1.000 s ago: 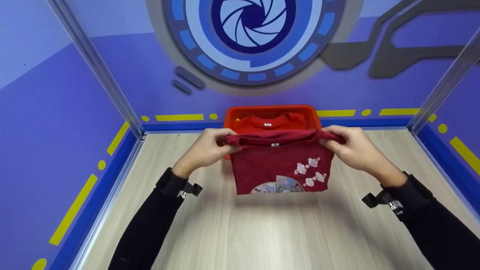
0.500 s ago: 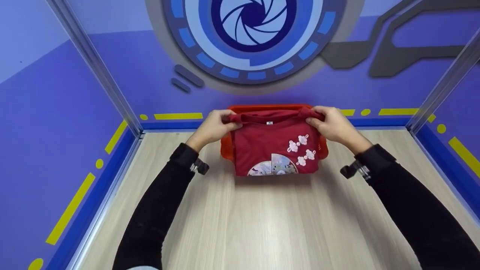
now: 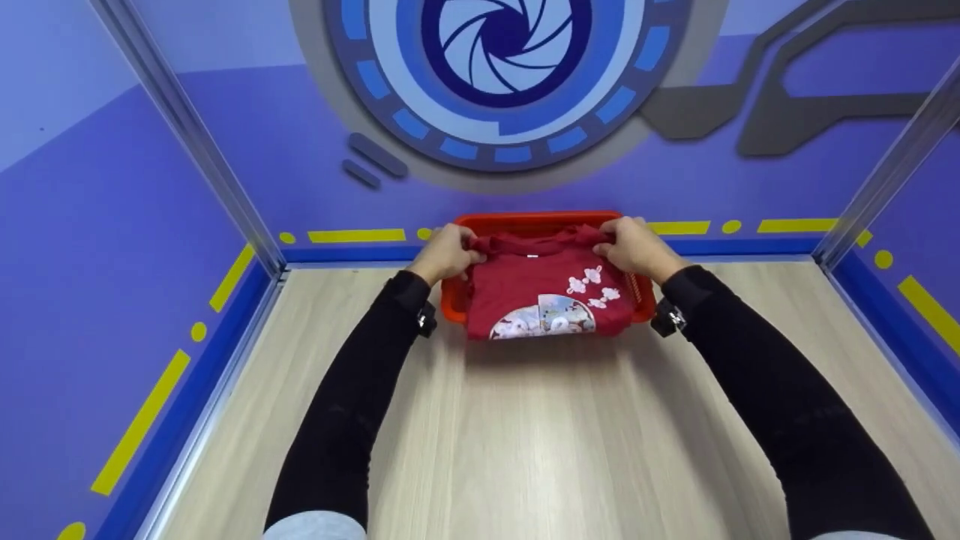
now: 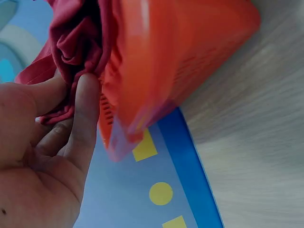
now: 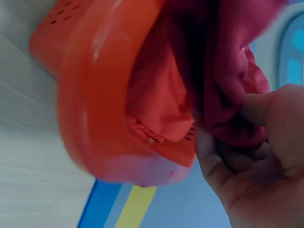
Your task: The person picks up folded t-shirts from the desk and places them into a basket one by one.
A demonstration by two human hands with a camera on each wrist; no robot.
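Note:
A folded dark red T-shirt [image 3: 517, 281] with white flower shapes and a half-round print lies over the orange-red basket [image 3: 536, 219], its lower edge over the front rim. My left hand [image 3: 446, 253] pinches the shirt's upper left corner. At the upper right corner, my right hand [image 3: 636, 244] grips the cloth between thumb and fingers. The left wrist view shows bunched dark red cloth [image 4: 78, 42] in the fingers, beside the basket's rim. Under the shirt, a brighter red garment [image 5: 159, 104] is visible inside the basket in the right wrist view.
The basket stands on a pale wooden table [image 3: 540, 435] against the blue back wall [image 3: 360, 202]. A side panel [image 3: 97, 262] rises at the left, another at the right. Metal posts mark the corners.
The shirt has moved back and down over the basket, carried by both hands. It hung in front of the basket a second ago. Both hands still hold its upper corners, now closer together.

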